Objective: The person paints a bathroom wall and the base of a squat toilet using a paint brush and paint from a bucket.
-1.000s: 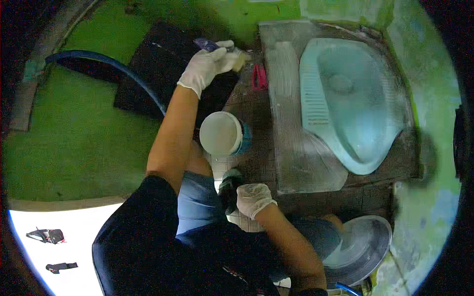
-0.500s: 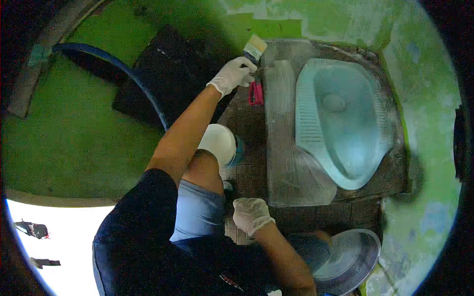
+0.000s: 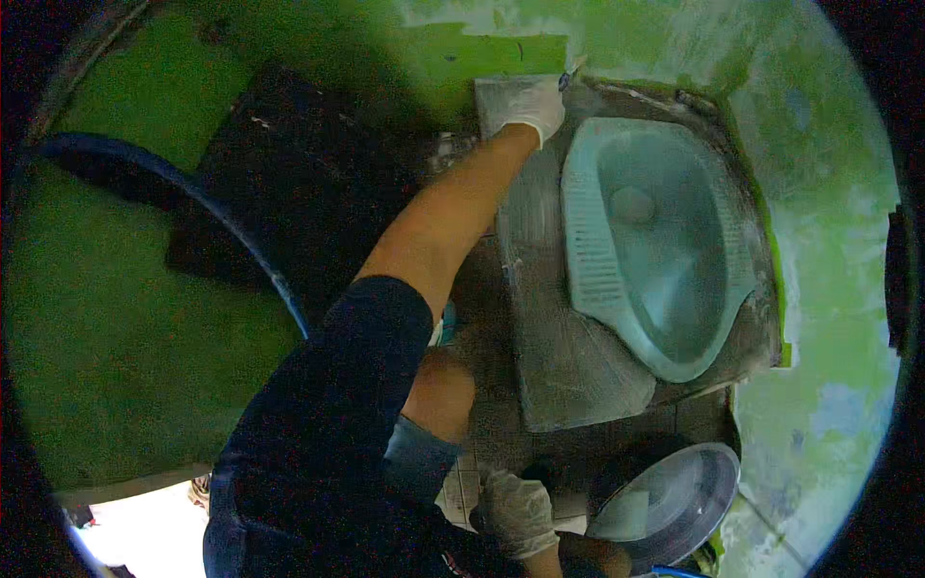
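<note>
The brush [image 3: 572,73] is gripped by its dark handle in the gloved left hand [image 3: 540,106], above the far edge of the slab [image 3: 568,380], near the wall [image 3: 674,39]; whether its bristles touch anything cannot be told. It should prove light, stiff in the handle and soft at the tip, perhaps slippery under a glove, and is best held by the handle. The toilet [image 3: 590,241] is set just beside. The right hand [image 3: 517,511] looks loosely curled near the tub [image 3: 718,525]; its grip cannot be made out.

A washroom – a pale-blue squat toilet [image 3: 674,255] shows it.
</note>
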Demonstrator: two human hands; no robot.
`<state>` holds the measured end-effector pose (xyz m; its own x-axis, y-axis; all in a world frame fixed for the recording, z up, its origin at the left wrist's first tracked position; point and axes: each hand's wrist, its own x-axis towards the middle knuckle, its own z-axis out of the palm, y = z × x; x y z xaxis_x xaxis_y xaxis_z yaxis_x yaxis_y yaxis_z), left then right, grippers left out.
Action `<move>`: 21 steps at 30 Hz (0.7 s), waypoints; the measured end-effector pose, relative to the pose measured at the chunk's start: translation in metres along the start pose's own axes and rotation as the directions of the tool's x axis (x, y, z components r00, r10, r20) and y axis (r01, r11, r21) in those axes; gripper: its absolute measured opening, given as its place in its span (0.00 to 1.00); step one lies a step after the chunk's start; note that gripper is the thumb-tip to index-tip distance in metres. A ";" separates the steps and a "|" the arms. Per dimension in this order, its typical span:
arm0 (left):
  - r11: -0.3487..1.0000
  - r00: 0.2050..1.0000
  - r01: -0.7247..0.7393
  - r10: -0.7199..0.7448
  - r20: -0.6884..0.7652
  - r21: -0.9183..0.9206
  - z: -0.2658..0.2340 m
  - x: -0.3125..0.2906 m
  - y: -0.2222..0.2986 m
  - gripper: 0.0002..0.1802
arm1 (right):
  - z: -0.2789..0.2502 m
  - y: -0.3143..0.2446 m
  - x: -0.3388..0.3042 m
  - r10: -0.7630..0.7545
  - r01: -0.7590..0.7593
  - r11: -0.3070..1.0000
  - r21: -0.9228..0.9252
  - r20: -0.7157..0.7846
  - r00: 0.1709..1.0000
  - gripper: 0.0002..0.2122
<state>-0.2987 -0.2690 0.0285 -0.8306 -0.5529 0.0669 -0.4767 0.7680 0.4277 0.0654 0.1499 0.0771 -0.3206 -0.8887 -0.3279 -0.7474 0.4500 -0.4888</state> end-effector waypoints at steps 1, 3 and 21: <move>1.000 1.000 0.005 -0.005 0.000 0.011 0.007 0.019 -0.011 0.17 | 0.008 -0.002 -0.001 0.048 -0.048 0.999 0.026 0.014 0.999 0.07; 0.680 0.912 -0.398 0.367 0.185 0.616 0.013 0.054 -0.051 0.16 | -0.001 -0.016 0.002 0.016 -0.015 0.998 0.062 -0.008 1.000 0.08; 0.931 0.956 0.247 -0.188 -0.226 0.270 -0.015 0.027 -0.244 0.18 | 0.011 -0.013 0.013 0.194 -0.134 0.973 0.189 -0.348 0.917 0.11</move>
<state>-0.2005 -0.4765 -0.0601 -0.6392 -0.7458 0.1878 -0.7264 0.6656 0.1710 0.0772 0.1336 0.0705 -0.6417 -0.7583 -0.1145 -0.5738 0.5738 -0.5844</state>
